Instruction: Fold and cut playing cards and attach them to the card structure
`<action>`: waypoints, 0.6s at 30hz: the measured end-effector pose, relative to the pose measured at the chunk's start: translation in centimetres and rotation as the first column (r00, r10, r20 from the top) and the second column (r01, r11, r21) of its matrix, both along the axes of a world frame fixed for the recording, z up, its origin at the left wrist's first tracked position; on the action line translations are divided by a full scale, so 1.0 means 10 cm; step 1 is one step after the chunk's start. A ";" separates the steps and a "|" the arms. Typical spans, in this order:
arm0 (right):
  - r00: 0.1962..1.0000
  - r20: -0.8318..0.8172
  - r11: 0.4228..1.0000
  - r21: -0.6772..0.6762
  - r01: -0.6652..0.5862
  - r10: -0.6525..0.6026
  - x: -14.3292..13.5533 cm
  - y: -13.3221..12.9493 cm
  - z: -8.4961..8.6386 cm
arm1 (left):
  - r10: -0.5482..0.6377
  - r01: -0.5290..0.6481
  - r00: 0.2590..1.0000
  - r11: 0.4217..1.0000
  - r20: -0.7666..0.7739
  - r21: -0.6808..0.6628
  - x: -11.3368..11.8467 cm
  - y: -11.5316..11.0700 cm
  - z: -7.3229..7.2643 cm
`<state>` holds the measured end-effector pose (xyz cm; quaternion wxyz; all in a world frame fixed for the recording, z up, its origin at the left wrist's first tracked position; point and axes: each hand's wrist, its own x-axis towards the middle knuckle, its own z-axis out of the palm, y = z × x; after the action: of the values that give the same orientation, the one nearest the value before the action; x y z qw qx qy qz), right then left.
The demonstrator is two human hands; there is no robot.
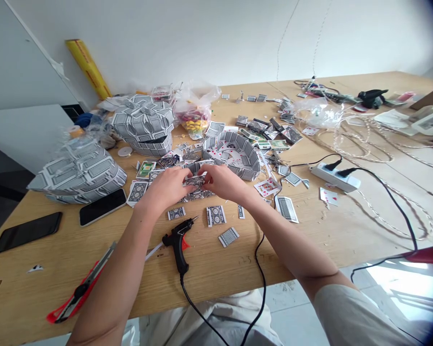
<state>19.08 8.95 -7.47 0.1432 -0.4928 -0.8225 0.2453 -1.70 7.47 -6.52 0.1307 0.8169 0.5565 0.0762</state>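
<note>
My left hand (169,185) and my right hand (222,181) meet at a small structure of folded playing cards (198,194), patterned in grey and black. The fingers of both hands are closed on its upper edge, and part of it is hidden behind them. Just behind stands an open card-built box (251,161) with loose cards inside. Closer to me lies a black glue gun (178,247), its nozzle pointing right and away. Cut card pieces (215,216) are scattered in front of the hands, with another piece (228,236) nearer the table edge.
Two lidded card-built boxes (82,170) stand at the left. Two phones (103,206) and a red utility knife (82,288) lie near the left forearm. A white power strip (335,177) sits at right; the glue gun's black cable (261,269) crosses the front edge.
</note>
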 end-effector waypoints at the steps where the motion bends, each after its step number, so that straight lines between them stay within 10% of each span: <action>1: 1.000 -0.002 1.000 0.002 0.004 -0.004 0.00 0.00 0.01 | 0.004 -0.004 1.000 1.000 0.009 0.001 0.00 0.00 0.01; 18: 1.000 0.012 1.000 -0.024 -0.013 0.013 0.02 -0.01 0.04 | -0.015 0.015 0.999 1.000 -0.029 -0.014 0.01 -0.02 -0.01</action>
<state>19.24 8.82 -7.07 0.1307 -0.4905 -0.8235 0.2533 -1.62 7.31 -6.58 0.1286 0.8213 0.5526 0.0597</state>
